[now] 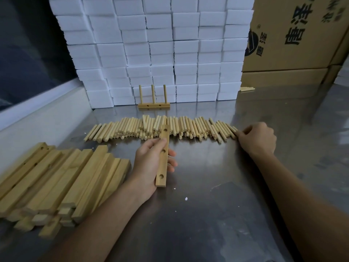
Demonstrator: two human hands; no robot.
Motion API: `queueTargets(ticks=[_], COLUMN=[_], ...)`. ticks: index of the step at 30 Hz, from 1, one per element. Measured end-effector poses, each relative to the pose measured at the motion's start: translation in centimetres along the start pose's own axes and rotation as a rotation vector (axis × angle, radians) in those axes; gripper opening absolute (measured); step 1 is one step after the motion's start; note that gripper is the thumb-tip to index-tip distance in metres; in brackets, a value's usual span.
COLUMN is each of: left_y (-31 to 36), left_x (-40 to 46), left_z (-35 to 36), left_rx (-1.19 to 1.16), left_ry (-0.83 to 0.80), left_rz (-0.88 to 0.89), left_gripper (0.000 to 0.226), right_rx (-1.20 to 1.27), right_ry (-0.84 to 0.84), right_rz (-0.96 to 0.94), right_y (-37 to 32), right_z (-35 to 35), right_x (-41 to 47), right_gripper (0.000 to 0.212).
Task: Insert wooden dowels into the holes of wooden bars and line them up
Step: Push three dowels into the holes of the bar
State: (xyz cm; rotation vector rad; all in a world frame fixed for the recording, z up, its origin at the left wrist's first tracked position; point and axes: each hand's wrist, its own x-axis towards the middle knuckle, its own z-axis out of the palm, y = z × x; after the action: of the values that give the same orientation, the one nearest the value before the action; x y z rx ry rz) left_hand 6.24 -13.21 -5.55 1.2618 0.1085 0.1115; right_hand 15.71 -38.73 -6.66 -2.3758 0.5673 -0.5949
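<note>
While the stack of wooden bars [56,178] lay at the left of the steel table [226,195], the left hand [151,163] gripped a drilled bar [162,156], holes up, its long axis running away from the person. It looked light and stiff, best held mid-length. Beyond stood a finished bar with three dowels [154,100]. Rightward, the right hand [256,138] pinched at the dowel row [160,129].

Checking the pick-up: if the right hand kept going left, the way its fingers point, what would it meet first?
The right hand already has its fingers at the right end of the dowel row, so it would likely push into those end dowels first.
</note>
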Motion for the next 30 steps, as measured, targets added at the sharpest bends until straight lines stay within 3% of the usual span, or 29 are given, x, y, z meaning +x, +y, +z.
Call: queueTargets(ticks=[8, 15, 21, 26, 30], left_y=[0.1, 0.1, 0.1, 0.0, -0.1], left_x=[-0.1, 0.0, 0.2, 0.4, 0.3], left_z=[0.0, 0.1, -0.1, -0.3, -0.4], left_rx=[0.006, -0.007, -0.032, 0.025, 0.101], left_ry=[-0.008, 0.003, -0.013, -0.019, 0.009], left_rz=[-0.003, 0.003, -0.017, -0.003, 0.058], left_gripper=[0.011, 0.011, 0.01, 0.006, 0.014], right_rx=[-0.006, 0.164, 0.372, 0.393, 0.431], right_ry=[-0.047, 0.027, -0.048, 0.052, 0.104], right_rz=[-0.042, -0.156, -0.268, -0.436, -0.492], right_y=[-0.3, -0.6, -2.5, -3.4, -3.9], right_z=[0.0, 0.3, 0.4, 0.4, 0.1], right_x=[-1.0, -1.3, -2.9, -4.5, -5.3], right_gripper=[0.021, 0.021, 0.031, 0.016, 0.025])
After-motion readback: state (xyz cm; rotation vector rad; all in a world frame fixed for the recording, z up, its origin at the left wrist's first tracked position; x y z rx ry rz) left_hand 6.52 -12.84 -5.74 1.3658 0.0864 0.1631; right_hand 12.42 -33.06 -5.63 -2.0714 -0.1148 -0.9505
